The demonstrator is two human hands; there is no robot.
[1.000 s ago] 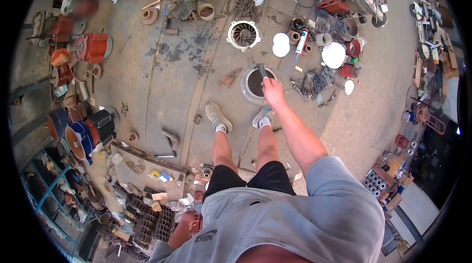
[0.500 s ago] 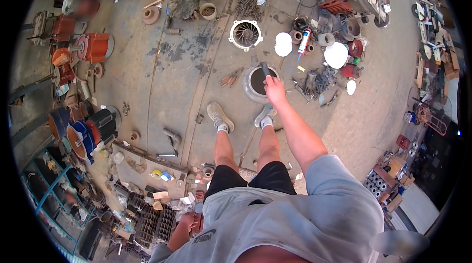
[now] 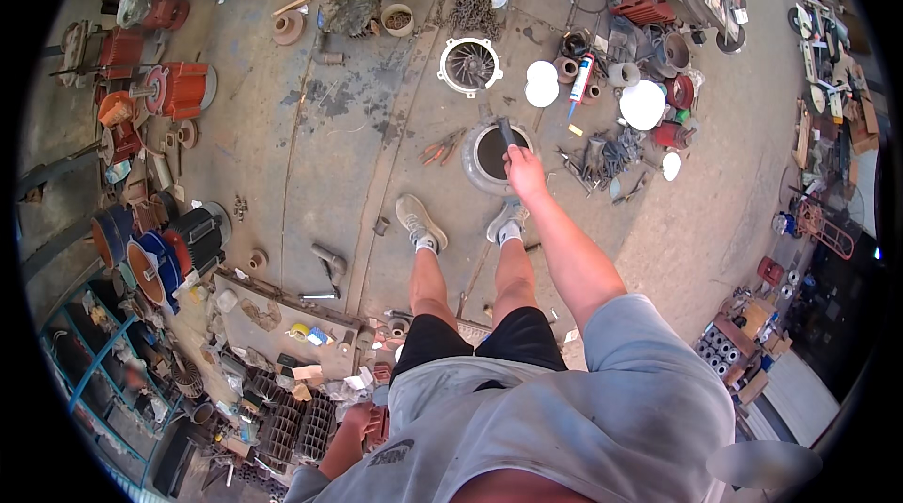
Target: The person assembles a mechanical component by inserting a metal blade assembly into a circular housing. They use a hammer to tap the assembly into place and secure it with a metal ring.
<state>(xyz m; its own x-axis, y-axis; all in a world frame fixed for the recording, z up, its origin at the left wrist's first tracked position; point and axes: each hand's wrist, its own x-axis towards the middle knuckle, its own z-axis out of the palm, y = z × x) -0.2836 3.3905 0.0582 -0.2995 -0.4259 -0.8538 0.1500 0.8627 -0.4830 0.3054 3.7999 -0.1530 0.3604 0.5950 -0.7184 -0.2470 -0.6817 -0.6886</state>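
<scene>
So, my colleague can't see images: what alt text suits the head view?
A person's right hand grips a dark cylindrical object over the opening of a round grey housing on a workshop floor. Pliers lie left of the housing, a round bladed part beyond it.

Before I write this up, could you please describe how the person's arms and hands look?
The right hand and left hand are gloveless. The right sleeve is short, loose, plain grey, leaving the forearm bare; the left sleeve, partly visible, is also grey.

Mech. wkshp w/ motors (image 3: 199, 238), pliers (image 3: 442, 149), chain (image 3: 470, 14).
</scene>
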